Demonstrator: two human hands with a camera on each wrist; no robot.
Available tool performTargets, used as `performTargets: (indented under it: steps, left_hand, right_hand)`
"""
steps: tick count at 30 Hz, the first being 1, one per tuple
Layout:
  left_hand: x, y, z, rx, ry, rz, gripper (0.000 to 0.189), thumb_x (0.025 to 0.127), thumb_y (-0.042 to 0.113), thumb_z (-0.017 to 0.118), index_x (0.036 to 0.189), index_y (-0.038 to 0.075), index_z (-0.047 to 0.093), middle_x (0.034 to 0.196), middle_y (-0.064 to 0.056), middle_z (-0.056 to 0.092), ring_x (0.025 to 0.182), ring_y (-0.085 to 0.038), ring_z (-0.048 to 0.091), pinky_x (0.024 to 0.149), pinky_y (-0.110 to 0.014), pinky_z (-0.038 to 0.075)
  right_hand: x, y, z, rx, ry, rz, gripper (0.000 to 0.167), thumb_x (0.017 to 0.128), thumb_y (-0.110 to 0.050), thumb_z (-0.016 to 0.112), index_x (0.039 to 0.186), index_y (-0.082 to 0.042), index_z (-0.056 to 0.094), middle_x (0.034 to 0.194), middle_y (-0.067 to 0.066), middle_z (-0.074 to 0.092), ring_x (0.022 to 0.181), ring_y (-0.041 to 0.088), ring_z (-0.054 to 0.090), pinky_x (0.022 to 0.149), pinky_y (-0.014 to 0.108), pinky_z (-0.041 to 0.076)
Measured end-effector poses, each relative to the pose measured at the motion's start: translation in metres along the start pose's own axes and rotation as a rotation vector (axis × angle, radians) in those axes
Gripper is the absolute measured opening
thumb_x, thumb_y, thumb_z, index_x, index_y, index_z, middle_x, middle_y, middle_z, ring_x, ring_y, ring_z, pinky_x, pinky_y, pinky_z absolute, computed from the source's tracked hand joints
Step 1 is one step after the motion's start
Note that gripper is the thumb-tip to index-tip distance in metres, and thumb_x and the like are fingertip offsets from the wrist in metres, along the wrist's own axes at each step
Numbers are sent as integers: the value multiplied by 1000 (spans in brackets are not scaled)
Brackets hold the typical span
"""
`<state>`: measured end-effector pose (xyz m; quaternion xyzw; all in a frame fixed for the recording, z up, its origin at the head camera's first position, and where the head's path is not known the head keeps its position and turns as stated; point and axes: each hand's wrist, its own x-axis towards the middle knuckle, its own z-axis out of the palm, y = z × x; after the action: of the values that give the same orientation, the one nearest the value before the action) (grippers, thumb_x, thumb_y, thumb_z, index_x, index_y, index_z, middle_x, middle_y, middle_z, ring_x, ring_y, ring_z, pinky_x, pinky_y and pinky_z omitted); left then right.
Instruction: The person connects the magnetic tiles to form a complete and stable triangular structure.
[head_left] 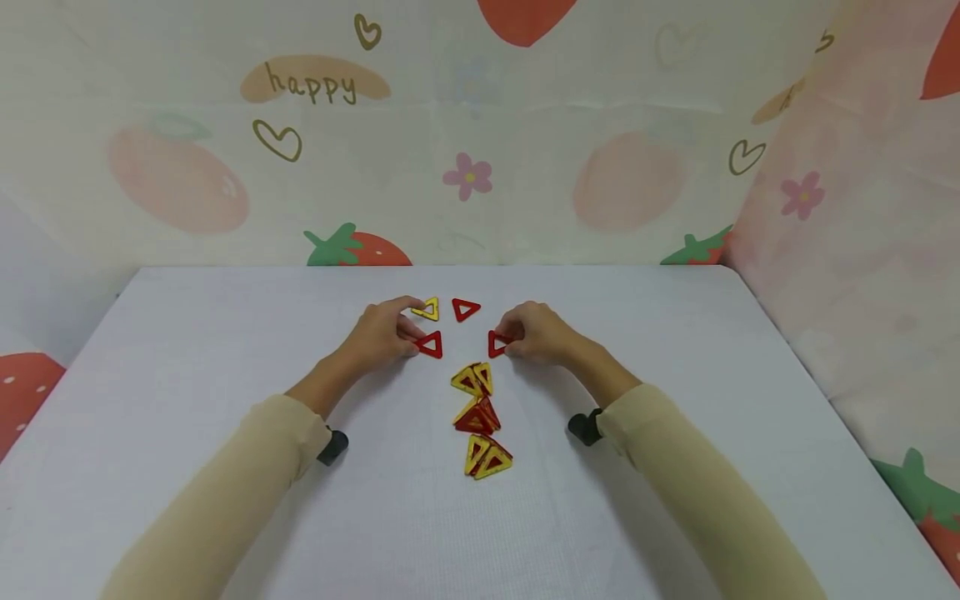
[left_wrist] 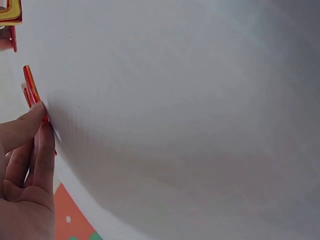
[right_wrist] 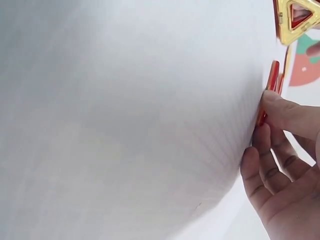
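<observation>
My left hand (head_left: 386,333) pinches a red triangular magnetic tile (head_left: 437,345) by its left corner, low over the white table. Its index finger reaches to a yellow triangular tile (head_left: 432,312) just behind. Across from it, my right hand (head_left: 536,335) pinches another red triangular tile (head_left: 492,344) between thumb and fingers. The two red tiles are apart, with a gap between them. In the left wrist view the held tile (left_wrist: 30,82) stands edge-on by the thumb. The right wrist view likewise shows the held tile (right_wrist: 273,75) edge-on.
A loose red triangle (head_left: 458,310) lies behind the hands. Nearer me, a column of overlapping yellow and red triangular tiles has a far cluster (head_left: 467,382), a middle one (head_left: 476,426) and a near one (head_left: 492,463). A strawberry-print cloth (head_left: 525,225) hangs behind the table (head_left: 675,333).
</observation>
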<state>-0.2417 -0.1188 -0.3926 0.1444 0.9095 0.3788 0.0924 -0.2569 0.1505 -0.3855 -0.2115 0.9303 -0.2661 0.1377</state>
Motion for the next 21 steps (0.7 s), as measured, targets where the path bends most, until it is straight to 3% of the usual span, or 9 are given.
performTargets:
  steps: [12,21]
  left_hand:
    - [4,4,6,-3,0,10,58,87,-3,73,140,3,49,104,-12,74,94,-24,69,93,-39,55]
    - [6,8,12,4,11,10,57,87,-3,73,139,2,50,104,-13,74,94,-24,70,93,-39,55]
  right_hand:
    - [4,-11,4,23,-13,42,24,88,-4,74,113,-3,71,104,7,67,96,22,58,88,32,52]
    - [6,-13,7,-2,-14,11,24,88,-4,73,112,-3,71,105,7,66,96,21,58,89,33,51]
